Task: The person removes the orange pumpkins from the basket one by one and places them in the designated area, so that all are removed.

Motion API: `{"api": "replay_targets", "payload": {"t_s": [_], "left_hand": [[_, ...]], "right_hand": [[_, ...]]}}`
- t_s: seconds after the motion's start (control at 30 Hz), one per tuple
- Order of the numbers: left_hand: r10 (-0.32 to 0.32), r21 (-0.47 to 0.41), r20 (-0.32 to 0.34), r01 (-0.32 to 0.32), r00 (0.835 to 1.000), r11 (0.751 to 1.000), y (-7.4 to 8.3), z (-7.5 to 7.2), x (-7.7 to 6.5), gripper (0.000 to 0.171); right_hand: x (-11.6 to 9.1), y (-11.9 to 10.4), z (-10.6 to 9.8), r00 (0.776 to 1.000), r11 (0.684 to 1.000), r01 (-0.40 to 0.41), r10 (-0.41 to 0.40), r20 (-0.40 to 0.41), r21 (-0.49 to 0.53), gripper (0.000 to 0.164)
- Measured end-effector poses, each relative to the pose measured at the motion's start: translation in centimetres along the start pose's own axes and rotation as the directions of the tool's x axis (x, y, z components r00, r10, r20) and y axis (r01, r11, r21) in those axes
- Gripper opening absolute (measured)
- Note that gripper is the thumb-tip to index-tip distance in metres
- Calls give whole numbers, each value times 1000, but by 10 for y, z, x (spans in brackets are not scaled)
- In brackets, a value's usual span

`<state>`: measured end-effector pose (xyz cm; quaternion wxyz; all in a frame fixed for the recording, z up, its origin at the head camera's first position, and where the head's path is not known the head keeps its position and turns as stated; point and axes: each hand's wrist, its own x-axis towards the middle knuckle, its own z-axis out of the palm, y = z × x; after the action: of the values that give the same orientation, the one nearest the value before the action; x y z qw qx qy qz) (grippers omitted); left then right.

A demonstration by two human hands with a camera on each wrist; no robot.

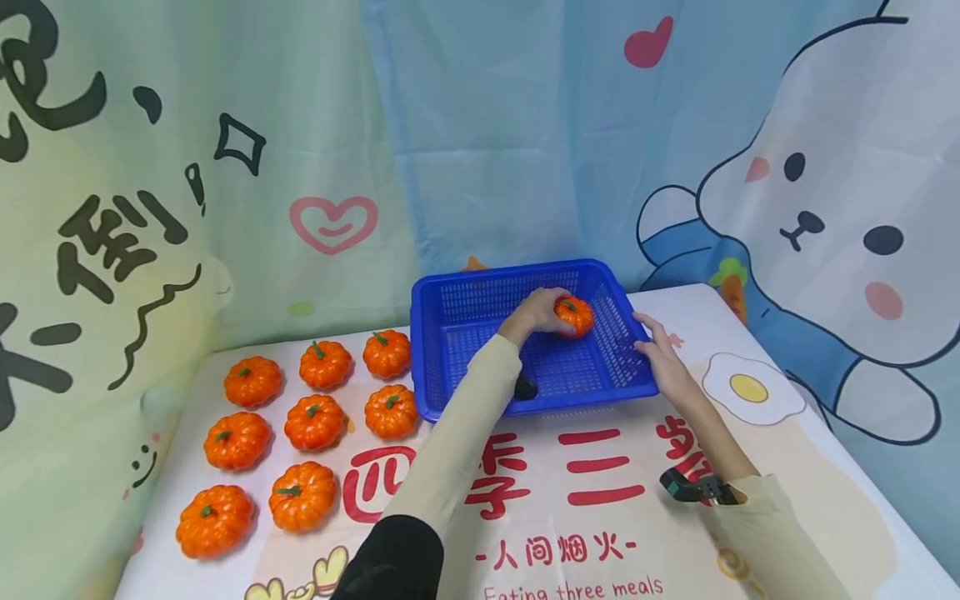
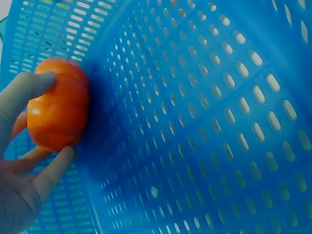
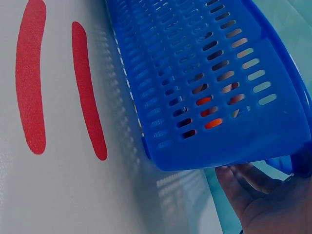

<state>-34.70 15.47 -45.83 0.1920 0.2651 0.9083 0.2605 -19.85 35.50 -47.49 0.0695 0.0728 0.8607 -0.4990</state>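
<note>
Inside the blue plastic basket [image 1: 465, 392], my left hand [image 1: 538, 313] holds a small orange pumpkin [image 1: 576, 317] near the right end. In the left wrist view, the thumb lies across one side of this pumpkin [image 2: 61, 109] and the fingers curl round the other, close to the basket's slotted wall. My right hand [image 1: 667, 362] grips the right end of the basket at its rim. From the right wrist view, its fingers [image 3: 234, 187] lie against the outside of the basket's end [image 3: 219, 151], and orange shows through the slots.
Several more orange pumpkins stand in rows left of the basket, including a front-left one [image 1: 215, 522] and one beside the basket wall [image 1: 392, 412]. The printed tablecloth [image 1: 555, 500] covers the table. A patterned curtain [image 1: 487, 192] hangs directly behind.
</note>
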Motion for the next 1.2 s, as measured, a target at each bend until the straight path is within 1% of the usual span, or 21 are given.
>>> {"api": "replay_targets", "payload": {"t_s": [0.1,0.17,0.27,0.33,0.4,0.47,0.53,0.57,0.67,0.73,0.8,0.87,0.93,1.03,1.13,1.2], "left_hand": [[10,-28,-41,-12,999,1000,2,-6,-1,63],[7,-91,-65,-13,998,996,4,-12,-4,63],[-8,-189,-100,-11,995,982,5,-25,-11,63],[1,-209,-130,-28,992,977,6,-35,-16,63],[40,-189,-149,-68,988,980,9,-48,-21,63],[99,-146,-160,-123,982,982,13,-59,-29,63],[159,-137,-156,-181,975,974,19,-69,-40,63],[188,-148,-154,-210,970,966,22,-73,-47,63],[272,-186,-183,-305,945,934,27,-77,-71,65],[315,-218,-216,-360,924,907,27,-76,-91,66],[347,-241,-250,-405,904,882,24,-72,-112,67],[364,-261,-280,-436,888,861,19,-68,-134,68],[386,-279,-297,-466,874,840,12,-64,-154,68],[416,-287,-312,-503,854,816,2,-55,-184,67],[451,-278,-318,-537,834,797,-10,-41,-216,68],[465,-267,-320,-550,825,792,-17,-29,-239,69]], "right_hand": [[3,-2,-2,1000,1000,18,-18,-3,8,56],[4,-4,-2,1000,1000,24,-24,-5,11,56],[4,-5,-3,1000,1000,25,-25,-1,8,57],[3,-6,-5,1000,1000,22,-22,2,5,57],[3,-7,-7,1000,1000,20,-20,-3,0,57],[4,-9,-10,1000,1000,25,-25,-13,-3,58],[4,-9,-13,1000,1000,23,-23,-17,-6,58],[4,-10,-15,1000,1000,22,-22,-19,-8,59],[4,-10,-17,1000,1000,21,-21,-11,-6,59],[3,-9,-16,1000,1000,26,-26,-5,0,59],[2,-7,-13,1000,1000,23,-23,4,4,59],[0,-4,-9,1000,1000,19,-19,10,4,59],[0,-1,-5,1000,1000,13,-13,12,1,59],[-1,1,-1,1000,1000,7,-6,16,-8,59],[1,1,1,1000,1000,5,-5,17,-6,58],[2,1,2,1000,1000,2,-2,19,-2,58]]}}
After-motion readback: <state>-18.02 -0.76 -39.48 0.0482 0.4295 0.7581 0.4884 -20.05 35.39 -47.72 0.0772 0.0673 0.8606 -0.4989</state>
